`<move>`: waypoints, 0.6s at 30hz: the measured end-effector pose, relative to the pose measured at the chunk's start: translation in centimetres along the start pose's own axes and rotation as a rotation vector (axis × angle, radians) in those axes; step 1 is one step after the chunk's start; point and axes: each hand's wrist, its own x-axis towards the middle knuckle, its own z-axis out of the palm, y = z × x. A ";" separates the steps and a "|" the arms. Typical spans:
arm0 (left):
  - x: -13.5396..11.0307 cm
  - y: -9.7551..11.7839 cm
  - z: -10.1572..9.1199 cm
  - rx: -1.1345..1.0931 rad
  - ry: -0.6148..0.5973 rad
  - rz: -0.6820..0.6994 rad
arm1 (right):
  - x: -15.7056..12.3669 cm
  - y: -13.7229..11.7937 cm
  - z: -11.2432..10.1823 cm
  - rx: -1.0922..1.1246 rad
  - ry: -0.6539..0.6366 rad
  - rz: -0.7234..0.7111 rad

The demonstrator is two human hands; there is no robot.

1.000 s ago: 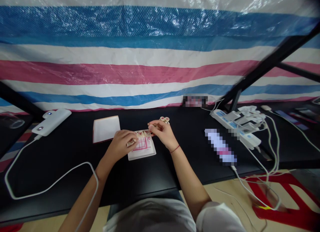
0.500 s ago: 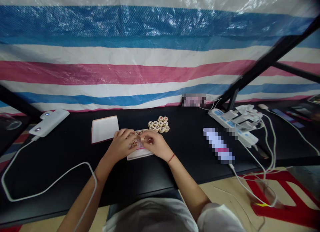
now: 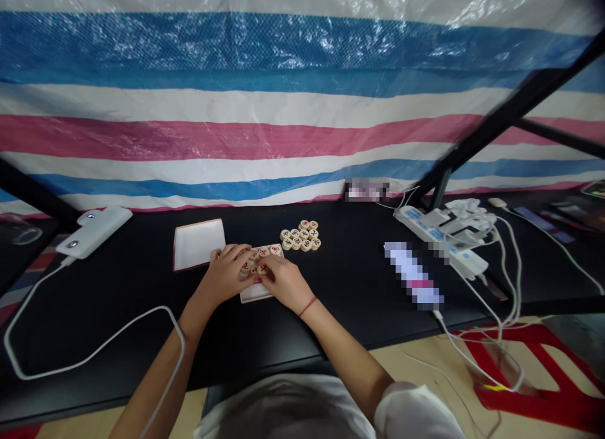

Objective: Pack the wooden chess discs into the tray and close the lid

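A white open box (image 3: pixel 258 293) lies on the black table with several round Chinese chess pieces (image 3: pixel 276 250) in it, marked with red or black characters. My left hand (image 3: pixel 227 270) arches over the box's left side, its fingers apart and bent above the pieces there, partly hiding them. Over the right side, the fingertips of my right hand (image 3: pixel 286 280) close at the edge of one chess piece (image 3: pixel 263 270) near the box's middle. Just beyond the box, more chess pieces (image 3: pixel 302 236) are grouped on the table.
The box's lid (image 3: pixel 198 245), white inside, lies behind my left hand. A white device (image 3: pixel 97 231) with a cable stands far left. To the right are a phone (image 3: pixel 412 275) on a charging cable and a power strip (image 3: pixel 442 240) crowded with plugs. A red stool (image 3: pixel 534 370) sits below.
My right hand has moved slightly left and down, uncovering red-marked pieces at the box's back right. The left hand stays almost in place. The grouped pieces beyond the box look unchanged.
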 end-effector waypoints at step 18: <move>0.0 -0.5 -0.3 -0.072 -0.127 -0.033 | 0.5 -0.2 0.9 -0.125 0.021 -0.132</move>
